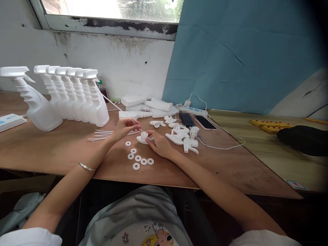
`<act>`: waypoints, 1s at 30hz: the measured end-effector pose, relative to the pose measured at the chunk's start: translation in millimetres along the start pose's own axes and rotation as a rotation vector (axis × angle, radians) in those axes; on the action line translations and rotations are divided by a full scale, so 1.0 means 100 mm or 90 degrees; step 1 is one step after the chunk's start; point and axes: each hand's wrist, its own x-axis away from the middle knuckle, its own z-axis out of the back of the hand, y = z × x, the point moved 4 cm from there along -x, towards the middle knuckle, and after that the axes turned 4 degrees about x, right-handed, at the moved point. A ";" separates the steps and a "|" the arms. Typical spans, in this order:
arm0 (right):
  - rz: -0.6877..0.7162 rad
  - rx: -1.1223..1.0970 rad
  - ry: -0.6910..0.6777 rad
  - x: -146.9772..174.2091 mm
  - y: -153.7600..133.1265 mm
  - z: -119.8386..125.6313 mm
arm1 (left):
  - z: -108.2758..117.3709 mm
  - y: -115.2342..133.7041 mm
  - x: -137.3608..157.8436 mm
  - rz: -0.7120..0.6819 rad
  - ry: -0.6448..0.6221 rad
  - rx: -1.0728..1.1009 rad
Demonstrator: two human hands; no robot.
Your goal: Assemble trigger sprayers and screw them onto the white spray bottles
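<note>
My right hand (160,144) is closed on a white spray trigger head (142,139), which lies low over the table with its round collar facing up. Just left of it, my left hand (125,128) pinches what looks like a thin white tube (133,121), its lower end close to the collar. Whether the tube touches the collar I cannot tell. Several flat white ring washers (138,158) lie in front of my hands. Beside my left wrist are several loose thin white tubes (102,135). More white trigger heads (179,133) are heaped to the right of my right hand.
Assembled white spray bottles (99,102) stand in a row at the left. White bottles (138,106) lie on their sides at the back. A phone (205,122), a power strip (196,111) and a white cable (225,148) are on the right. The brown tabletop (64,150) ends near my lap.
</note>
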 end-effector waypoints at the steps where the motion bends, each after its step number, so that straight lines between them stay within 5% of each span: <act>1: 0.003 -0.003 0.001 0.00 -0.01 0.00 | -0.03 0.00 0.01 -0.017 -0.013 -0.025; 7: 0.023 -0.013 0.015 0.00 -0.06 0.01 | -0.11 -0.02 0.01 -0.089 -0.045 -0.147; 30: 0.028 -0.006 0.021 0.00 -0.05 -0.03 | -0.19 -0.03 0.01 -0.145 -0.043 -0.217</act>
